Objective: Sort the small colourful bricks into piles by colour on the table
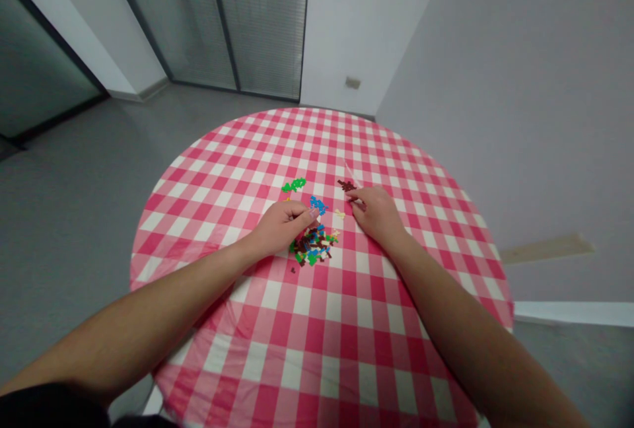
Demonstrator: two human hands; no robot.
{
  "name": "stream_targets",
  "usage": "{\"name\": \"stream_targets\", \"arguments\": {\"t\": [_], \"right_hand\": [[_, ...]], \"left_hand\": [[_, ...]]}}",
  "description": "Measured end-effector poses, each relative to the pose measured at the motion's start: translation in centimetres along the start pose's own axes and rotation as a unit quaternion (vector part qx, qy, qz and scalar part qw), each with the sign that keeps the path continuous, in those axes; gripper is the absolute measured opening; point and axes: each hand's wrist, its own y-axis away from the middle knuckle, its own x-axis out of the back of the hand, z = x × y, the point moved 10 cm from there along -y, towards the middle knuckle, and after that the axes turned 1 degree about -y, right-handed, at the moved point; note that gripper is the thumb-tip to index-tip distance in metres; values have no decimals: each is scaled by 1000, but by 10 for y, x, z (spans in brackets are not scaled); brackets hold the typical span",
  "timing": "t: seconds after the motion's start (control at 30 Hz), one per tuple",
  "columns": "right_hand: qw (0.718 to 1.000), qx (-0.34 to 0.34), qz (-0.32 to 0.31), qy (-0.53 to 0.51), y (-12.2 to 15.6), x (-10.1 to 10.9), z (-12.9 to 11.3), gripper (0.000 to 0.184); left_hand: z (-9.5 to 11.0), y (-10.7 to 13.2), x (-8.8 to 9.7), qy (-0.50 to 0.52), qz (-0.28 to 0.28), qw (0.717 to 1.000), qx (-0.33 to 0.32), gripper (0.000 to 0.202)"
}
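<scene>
A mixed pile of small coloured plastic pieces (314,247) lies on a round table with a red and white checked cloth (327,322). My left hand (283,224) rests beside the pile with its fingers curled, fingertips pinched near a small blue cluster (317,204). My right hand (376,211) lies further right, fingers closed, its fingertips at a small brown cluster (347,185). What either hand holds is too small to make out. A green cluster (294,185) sits apart, beyond my left hand. A pale piece (339,213) lies between the hands.
Grey floor surrounds the table. Glass doors with blinds (247,18) stand at the back. A grey wall (520,84) runs close on the right, with a white skirting (574,313) at its foot.
</scene>
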Motion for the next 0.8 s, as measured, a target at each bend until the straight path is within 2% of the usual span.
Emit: {"name": "stream_targets", "arguments": {"t": [0.13,0.33,0.57,0.8], "right_hand": [[1000,-15,-14,7,2,5,-4,33],[998,-46,-12,-37,4,4,4,45],[996,-29,-14,-80,6,-1,0,65],[996,-21,-11,-82,7,0,-1,66]], "left_hand": [[1,0,1,7,0,1000,-6,48],[-2,0,3,12,3,1000,-4,45],[-1,0,6,13,15,1000,2,42],[-10,-4,16,-17,54,998,27,39]]}}
